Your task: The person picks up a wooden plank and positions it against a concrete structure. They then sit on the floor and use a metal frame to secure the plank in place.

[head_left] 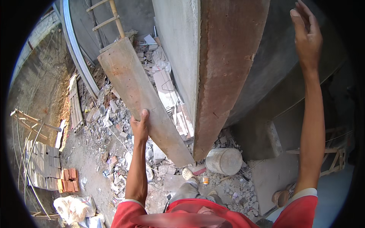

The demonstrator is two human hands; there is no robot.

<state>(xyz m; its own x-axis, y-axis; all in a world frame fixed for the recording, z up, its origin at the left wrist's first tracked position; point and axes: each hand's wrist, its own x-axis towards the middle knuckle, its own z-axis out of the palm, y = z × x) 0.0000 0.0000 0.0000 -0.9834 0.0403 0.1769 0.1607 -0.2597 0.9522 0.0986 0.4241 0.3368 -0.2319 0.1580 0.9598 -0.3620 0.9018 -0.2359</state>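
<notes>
My left hand (140, 127) grips the edge of a long, worn wooden plank (129, 83), thumb on its face. The plank leans away to the upper left, its lower end near my feet and close to the foot of a second board. That second board (230, 64), reddish brown, stands upright along the end of a grey wall (176, 41). My right hand (310, 41) is raised at the upper right, beside the dark wall side. Its fingers are stretched out and hold nothing that shows; whether they touch the wall I cannot tell.
Rubble and broken tiles (165, 89) cover the ground. A dusty bucket (223, 161) stands right of my feet. Grey blocks (43, 165), red bricks (69, 180) and white sacks (76, 207) lie at the left. A wooden ladder (106, 19) leans at the back.
</notes>
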